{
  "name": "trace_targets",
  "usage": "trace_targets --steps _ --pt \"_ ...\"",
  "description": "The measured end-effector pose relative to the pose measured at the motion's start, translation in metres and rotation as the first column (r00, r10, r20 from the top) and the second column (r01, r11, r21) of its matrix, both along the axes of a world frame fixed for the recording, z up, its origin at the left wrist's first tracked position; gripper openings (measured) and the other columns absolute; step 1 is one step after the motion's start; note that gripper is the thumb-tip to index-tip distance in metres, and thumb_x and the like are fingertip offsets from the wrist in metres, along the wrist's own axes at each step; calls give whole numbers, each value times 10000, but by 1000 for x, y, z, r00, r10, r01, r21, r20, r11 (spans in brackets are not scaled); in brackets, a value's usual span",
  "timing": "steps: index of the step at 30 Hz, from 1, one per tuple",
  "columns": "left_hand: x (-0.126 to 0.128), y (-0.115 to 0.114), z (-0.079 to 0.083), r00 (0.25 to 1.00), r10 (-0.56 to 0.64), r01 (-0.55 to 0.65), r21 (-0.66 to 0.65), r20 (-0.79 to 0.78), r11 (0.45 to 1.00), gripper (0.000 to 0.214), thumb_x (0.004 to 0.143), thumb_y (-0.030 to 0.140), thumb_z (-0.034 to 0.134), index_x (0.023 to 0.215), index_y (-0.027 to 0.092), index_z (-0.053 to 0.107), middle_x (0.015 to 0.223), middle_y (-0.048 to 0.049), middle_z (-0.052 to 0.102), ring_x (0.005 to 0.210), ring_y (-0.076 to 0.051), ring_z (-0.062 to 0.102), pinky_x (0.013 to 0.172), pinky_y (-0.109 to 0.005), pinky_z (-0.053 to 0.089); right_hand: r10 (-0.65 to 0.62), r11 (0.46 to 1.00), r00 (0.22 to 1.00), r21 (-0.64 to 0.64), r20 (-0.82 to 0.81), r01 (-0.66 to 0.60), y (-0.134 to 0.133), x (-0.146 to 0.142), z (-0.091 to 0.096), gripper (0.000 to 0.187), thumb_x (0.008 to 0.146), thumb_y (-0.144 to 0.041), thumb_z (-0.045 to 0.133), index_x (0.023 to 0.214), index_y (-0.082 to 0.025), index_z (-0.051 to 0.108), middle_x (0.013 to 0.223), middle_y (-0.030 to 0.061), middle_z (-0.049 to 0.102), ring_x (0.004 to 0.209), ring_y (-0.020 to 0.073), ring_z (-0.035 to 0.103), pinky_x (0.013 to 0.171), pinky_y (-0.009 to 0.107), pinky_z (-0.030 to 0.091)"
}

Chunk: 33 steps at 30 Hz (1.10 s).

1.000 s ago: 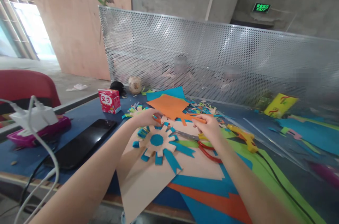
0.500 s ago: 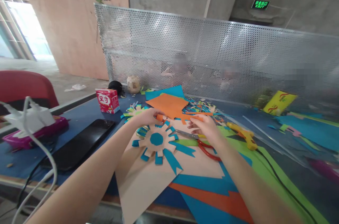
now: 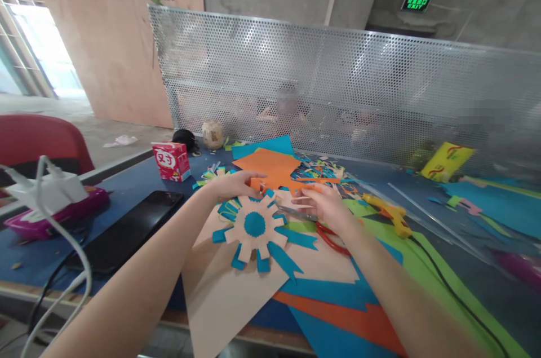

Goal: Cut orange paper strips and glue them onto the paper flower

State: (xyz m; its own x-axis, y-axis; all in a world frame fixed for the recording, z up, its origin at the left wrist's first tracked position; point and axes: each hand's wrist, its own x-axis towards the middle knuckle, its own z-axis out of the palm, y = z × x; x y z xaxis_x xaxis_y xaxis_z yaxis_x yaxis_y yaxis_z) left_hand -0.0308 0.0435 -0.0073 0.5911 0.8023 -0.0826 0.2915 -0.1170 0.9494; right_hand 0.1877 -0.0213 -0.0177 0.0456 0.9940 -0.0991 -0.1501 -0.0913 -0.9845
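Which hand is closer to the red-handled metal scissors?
Right. The right hand partly covers the scissors in this view; contact is unclear. The left hand is farther off, to their left, at the far edge of the peach-and-blue paper flower.

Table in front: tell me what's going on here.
A person's left hand is at the upper edge of a cream-and-blue paper rosette, a small orange piece close by. The right hand is at the rosette's right, over red-handled scissors; its grip is unclear. A yellow glue gun lies farther right.
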Motion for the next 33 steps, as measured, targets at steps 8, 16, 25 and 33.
trace_targets --steps 8,16,25,33 --pt "2 -14 20 997 -64 56 178 42 983 574 647 220 621 1196 214 454 759 17 544 634 -80 503 556 -194 391 -13 999 999 50 -37 15 -5 -3 0 46 762 -197 487 799 -170 495 753 51 654 715 193 650 598 290 536" --pt "5 -19 25 998 30 -46 301 55 952 504 667 253 612 1153 197 490 785 -1 576 609 -77 510 531 -191 408 -58 994 991 102 125 45 -4 4 6 66 720 -205 543 775 -181 515 671 43 662 547 173 635 520 288 528" --pt "23 -19 9 1000 26 -30 442 16 896 455 676 271 595 1115 177 514 831 -33 609 730 -129 563 644 -251 449 -83 982 978 183 193 48 -3 -1 4 101 695 -254 584 751 -173 559 749 26 640 705 150 623 645 264 517" --pt "34 -22 2 996 49 -79 468 77 880 456 667 259 598 1105 161 517 814 -43 601 710 -128 556 621 -242 450 47 967 978 236 203 -95 -5 -3 3 203 691 -348 589 808 -190 537 721 10 613 646 144 595 567 272 507"
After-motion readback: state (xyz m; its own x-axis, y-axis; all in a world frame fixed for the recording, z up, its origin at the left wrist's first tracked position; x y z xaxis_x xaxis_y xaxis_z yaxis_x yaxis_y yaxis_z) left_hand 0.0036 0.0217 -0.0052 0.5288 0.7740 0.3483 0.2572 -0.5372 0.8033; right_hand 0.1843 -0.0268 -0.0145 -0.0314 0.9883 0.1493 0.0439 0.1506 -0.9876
